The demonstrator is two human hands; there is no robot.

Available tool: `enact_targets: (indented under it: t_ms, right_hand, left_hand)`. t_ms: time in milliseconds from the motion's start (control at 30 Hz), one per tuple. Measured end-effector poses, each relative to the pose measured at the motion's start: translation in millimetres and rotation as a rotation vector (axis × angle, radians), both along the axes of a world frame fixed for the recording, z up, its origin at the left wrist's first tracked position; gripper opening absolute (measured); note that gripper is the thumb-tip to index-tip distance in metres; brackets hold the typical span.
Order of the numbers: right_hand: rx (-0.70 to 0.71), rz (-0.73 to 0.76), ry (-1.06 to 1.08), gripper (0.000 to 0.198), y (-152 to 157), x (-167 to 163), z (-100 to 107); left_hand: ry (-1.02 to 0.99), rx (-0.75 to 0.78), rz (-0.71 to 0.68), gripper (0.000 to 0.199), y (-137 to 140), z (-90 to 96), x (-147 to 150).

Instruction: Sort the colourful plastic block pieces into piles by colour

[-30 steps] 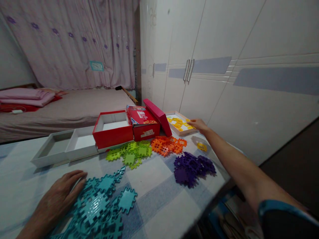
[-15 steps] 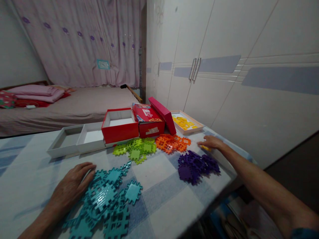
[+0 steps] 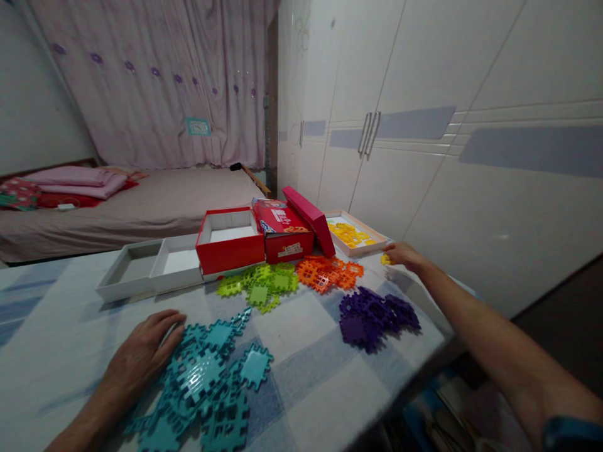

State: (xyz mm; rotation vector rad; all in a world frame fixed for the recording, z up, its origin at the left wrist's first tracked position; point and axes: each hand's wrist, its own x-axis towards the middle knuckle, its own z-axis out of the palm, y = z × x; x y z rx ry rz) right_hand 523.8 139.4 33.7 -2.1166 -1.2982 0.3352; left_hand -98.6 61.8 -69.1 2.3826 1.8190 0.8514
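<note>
My right hand (image 3: 400, 254) is closed on a yellow toy building piece (image 3: 386, 258), just in front of the peach-rimmed tray (image 3: 351, 252) at the far right. Several yellow pieces (image 3: 349, 235) lie in that tray. My left hand (image 3: 148, 342) rests on the cloth, fingers stretched out, along the left side of a heap of teal interlocking pieces (image 3: 200, 373). Nothing shows in the left hand. Nearer than my right hand sits a purple heap (image 3: 374, 317). Orange pieces (image 3: 327, 273) and lime green pieces (image 3: 259, 285) lie across the middle.
Behind the heaps stand an open red box (image 3: 230, 251), a printed red box (image 3: 287, 245) and a leaning pink-red lid (image 3: 308, 220). A grey-white divided tray (image 3: 127, 287) is at left. The wardrobe (image 3: 414, 182) rises beyond the table's right side.
My right hand has moved away from me toward the peach-rimmed tray, and the yellow piece has moved with it. The left hand stays beside the teal heap. The view has shifted slightly.
</note>
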Motion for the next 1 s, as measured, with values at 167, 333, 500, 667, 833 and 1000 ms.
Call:
enact_targets:
  t_ms: [167,333,500,667,833,1000]
  right_hand:
    - [0.219,-0.02,0.025,0.047,37.2,-27.9,21.4]
    - [0.3,0.265,0.018,0.057,40.9,-81.8,13.7]
    - [0.321,0.525,0.051,0.057,35.3,-131.6,-2.6]
    - [0.305,0.37,0.067,0.017,44.1,-146.8,-5.7]
    - [0.351,0.29,0.12,0.017,49.0,-151.7,-10.2]
    - [0.443,0.178,0.257,0.02,55.8,-160.3,-15.4]
  left_hand:
    - [-0.002,0.012,0.01,0.054,-2.4,4.0,1.6]
    - [-0.02,0.011,0.012,0.056,-5.1,8.0,4.3]
    - [-0.014,0.008,0.008,0.055,-4.9,7.2,4.1]
    - [0.008,0.027,0.008,0.051,-2.0,2.6,1.3]
    - [0.014,0.034,-0.007,0.051,0.2,0.3,-0.7]
    - [0.001,0.001,-0.002,0.051,0.0,-1.5,-1.2]
